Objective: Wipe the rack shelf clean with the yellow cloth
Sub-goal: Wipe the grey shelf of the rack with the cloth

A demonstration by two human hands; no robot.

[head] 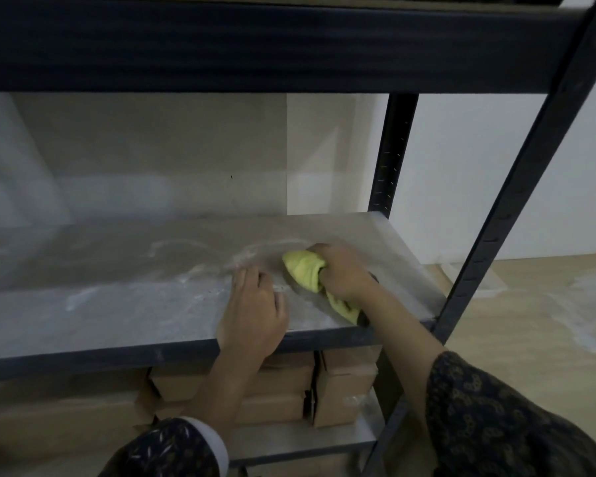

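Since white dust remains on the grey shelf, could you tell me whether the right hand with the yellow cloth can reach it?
Probably yes: the right hand holds the crumpled yellow cloth beside the white dusty smears, with bare shelf between.

The right hand grips the bunched yellow cloth on the shelf; the left hand lies flat beside it.

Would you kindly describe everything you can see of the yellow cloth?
The yellow cloth is a soft, pale yellow-green fabric, bunched into a crumpled wad. The right hand grips it and presses it onto the grey shelf, towards the shelf's right end. One loose end trails from under the hand toward the shelf's front edge. The left hand rests beside it without touching it. Whitish dusty smears lie to its left.
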